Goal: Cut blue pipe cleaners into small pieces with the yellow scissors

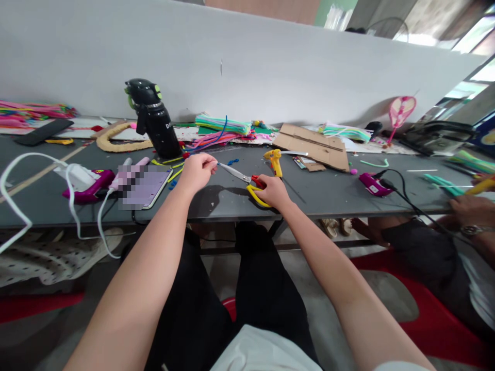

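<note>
Scissors (245,179), just left of the glue gun (274,161): likely light, rigid, slick-bladed, best taken by the loops my right hand (274,191) curls round; left hand (198,172) pinched by the tips, contents unclear.

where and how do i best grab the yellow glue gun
Take the yellow glue gun by its handle, from the near side: the handle slopes down toward you, just beyond your right hand. That should keep your fingers off the nozzle at the left and the pale glue stick jutting out to the right. Best put the scissors down first.
</note>
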`<state>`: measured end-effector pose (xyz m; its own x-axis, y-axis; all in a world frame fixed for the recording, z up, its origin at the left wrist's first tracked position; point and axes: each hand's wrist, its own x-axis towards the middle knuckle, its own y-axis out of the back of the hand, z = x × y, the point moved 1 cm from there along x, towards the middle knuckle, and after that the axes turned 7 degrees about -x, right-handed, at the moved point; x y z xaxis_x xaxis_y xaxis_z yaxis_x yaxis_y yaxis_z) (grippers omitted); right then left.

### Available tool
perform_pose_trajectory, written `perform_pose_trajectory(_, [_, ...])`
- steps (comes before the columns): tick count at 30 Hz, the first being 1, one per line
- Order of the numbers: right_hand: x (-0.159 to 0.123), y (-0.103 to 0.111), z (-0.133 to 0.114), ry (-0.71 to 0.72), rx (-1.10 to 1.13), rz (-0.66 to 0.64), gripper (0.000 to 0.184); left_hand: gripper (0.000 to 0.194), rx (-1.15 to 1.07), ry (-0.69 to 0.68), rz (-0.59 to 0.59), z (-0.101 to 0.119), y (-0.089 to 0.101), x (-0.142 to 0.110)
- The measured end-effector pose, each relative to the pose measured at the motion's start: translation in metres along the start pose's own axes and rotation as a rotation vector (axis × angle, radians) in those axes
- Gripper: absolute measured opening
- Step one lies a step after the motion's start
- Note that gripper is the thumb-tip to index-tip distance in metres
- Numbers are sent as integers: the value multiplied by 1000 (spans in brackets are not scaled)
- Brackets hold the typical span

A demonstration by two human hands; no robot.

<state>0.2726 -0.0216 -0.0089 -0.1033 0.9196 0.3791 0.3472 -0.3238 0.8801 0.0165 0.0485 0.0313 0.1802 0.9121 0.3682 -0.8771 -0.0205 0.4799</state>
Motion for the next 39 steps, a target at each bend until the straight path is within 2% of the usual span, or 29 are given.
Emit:
perform_pose_trajectory(8, [0, -2, 0, -17, -18, 0, 19, 18, -5, 13, -1, 0, 1, 0])
perform_pose_trajectory(13, [1, 0, 1, -24, 18, 37, 27, 18, -29, 18, 2, 2, 1, -1])
perform_pose_trajectory(17, [0, 2, -3, -14, 11, 18, 30, 19, -28, 22, 6, 4, 1, -1])
perform_pose_trajectory(33, [1, 3, -5, -37, -15, -35, 21, 28, 46, 2, 26, 11, 3, -4])
perform_pose_trajectory(39, [1, 1, -4, -17, -19, -27, 21, 26, 83, -17, 26, 7, 3, -3])
